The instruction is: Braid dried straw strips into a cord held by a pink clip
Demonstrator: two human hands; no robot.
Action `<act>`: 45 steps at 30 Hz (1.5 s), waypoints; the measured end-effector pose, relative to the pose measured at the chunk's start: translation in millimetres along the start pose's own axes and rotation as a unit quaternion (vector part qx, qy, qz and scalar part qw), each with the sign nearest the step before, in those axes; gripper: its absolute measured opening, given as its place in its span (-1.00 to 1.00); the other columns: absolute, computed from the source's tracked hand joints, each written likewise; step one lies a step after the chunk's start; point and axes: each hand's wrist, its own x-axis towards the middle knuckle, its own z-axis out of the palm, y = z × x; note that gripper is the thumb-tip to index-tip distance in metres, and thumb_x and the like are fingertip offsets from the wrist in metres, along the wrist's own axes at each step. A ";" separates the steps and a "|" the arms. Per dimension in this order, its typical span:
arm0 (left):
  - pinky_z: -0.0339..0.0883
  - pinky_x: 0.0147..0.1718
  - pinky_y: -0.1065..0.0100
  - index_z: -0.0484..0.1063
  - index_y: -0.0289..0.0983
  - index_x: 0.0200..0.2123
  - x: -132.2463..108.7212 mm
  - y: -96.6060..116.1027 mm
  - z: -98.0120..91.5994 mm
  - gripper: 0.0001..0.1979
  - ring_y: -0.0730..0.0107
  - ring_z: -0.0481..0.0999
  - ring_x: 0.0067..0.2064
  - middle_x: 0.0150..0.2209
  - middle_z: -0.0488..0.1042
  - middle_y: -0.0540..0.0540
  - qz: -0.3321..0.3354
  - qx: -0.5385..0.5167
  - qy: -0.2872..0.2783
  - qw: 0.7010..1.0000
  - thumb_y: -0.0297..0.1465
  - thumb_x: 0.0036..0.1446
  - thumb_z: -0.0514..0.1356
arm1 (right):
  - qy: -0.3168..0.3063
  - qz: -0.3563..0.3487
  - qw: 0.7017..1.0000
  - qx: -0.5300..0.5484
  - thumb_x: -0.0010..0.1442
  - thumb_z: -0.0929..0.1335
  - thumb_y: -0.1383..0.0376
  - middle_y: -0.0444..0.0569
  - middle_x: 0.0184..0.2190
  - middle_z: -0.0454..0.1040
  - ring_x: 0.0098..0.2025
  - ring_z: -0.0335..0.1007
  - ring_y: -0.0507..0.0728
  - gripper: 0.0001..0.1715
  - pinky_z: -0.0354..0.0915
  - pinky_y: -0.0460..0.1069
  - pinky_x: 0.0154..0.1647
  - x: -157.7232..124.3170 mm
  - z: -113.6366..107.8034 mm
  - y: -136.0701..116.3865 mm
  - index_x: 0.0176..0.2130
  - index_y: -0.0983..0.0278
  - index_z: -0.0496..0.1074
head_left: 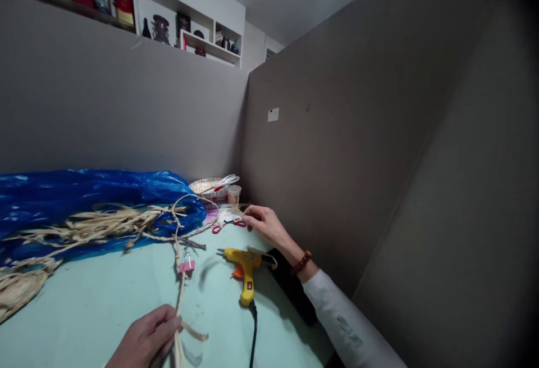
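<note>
My left hand [145, 339] is at the bottom of the view, fingers closed round a braided straw cord [181, 295]. The cord runs up the table to a pink binder clip [186, 266] clamped on it and on into a loose pile of straw strands [96, 226]. My right hand [265, 225] reaches to the far corner of the table, fingertips touching a small pale piece [236, 211] beside the red-handled scissors [227, 223]; whether it grips the piece I cannot make out. A bead bracelet [301, 263] is on that wrist.
A yellow glue gun [245, 268] lies mid-table, its black cable [253, 337] running to the near edge. A blue plastic sheet [84, 194] covers the left. A woven basket [206, 186], second scissors [225, 181] and a cup [234, 193] sit in the corner. Grey partition walls [357, 149] close in.
</note>
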 end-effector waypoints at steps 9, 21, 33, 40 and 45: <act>-0.36 -0.69 0.50 0.23 -0.24 -0.53 -9.0 11.5 -3.0 -0.66 0.70 -0.18 -0.69 -0.71 0.01 0.23 -0.013 0.004 -0.053 0.998 -0.12 -0.08 0.25 | -0.108 -0.100 0.963 0.227 0.21 0.35 0.12 -0.15 -0.52 0.36 -0.43 0.26 0.00 -0.69 0.17 -0.12 -0.36 -47.3 32.2 -59.8 -0.39 0.31 0.49; -0.32 -0.73 0.52 0.29 -0.28 -0.48 -10.8 15.4 -4.4 -0.67 0.72 -0.11 -0.74 -0.72 0.08 0.22 -0.032 0.039 -0.054 0.997 -0.13 -0.02 0.22 | -0.139 -0.251 0.924 0.252 0.29 0.30 0.25 -0.02 -0.21 0.53 -0.16 0.35 0.07 -0.77 0.19 0.03 0.01 -61.5 31.2 -62.5 -0.25 0.27 0.54; -0.28 -0.71 0.51 0.31 -0.27 -0.48 -16.0 21.1 -1.2 -0.64 0.68 -0.09 -0.70 -0.72 0.07 0.20 -0.025 0.050 -0.043 0.998 -0.07 -0.05 0.23 | -0.278 -0.040 0.820 0.499 0.04 0.46 0.28 -0.06 -0.31 0.45 -0.26 0.40 0.06 -0.69 0.32 -0.05 -0.21 -83.0 43.1 -63.3 -0.23 0.30 0.34; -0.29 -0.69 0.49 0.33 -0.27 -0.48 -16.3 21.8 -1.6 -0.69 0.66 -0.07 -0.71 -0.75 0.07 0.20 -0.020 0.047 -0.029 0.998 -0.15 -0.09 0.27 | -0.300 -0.076 0.886 0.347 0.21 0.22 0.46 -0.06 -0.27 0.45 -0.23 0.38 0.03 -0.72 0.27 -0.08 -0.21 -84.2 40.8 -67.8 -0.09 0.28 0.34; -0.30 -0.69 0.50 0.35 -0.27 -0.40 -15.2 20.6 -4.9 -0.64 0.67 -0.12 -0.68 -0.70 0.05 0.21 -0.033 0.030 -0.051 0.998 -0.09 -0.08 0.27 | -0.264 -0.075 0.914 0.299 0.35 0.13 0.34 -0.12 -0.41 0.39 -0.35 0.30 0.00 -0.66 0.21 -0.10 -0.27 -82.5 38.5 -68.9 -0.19 0.31 0.44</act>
